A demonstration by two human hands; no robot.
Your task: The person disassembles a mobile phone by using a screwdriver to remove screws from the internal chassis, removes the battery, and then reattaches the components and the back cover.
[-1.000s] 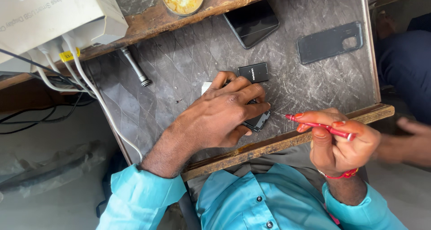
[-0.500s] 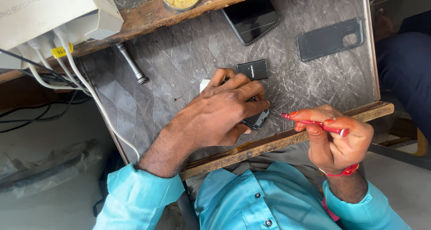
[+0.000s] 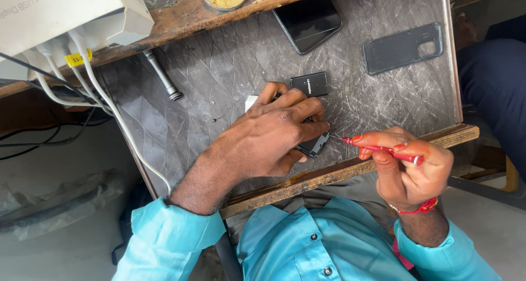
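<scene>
Red screwdriver [image 3: 383,149] pinched in right hand [image 3: 408,174], tip just beside small dark device [image 3: 315,144]; left hand [image 3: 268,135] pressed flat over device at worktop [image 3: 219,72] near edge; keep it pinned, tip square, light torque; phone [image 3: 308,22], case [image 3: 402,47] beyond.

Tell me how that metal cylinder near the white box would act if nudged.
The cylinder lies on its side on the smooth tabletop, so it would probably roll. It looks solid metal, likely stiff and heavy for its size. Nothing touches it, so nothing would stop it.
</scene>
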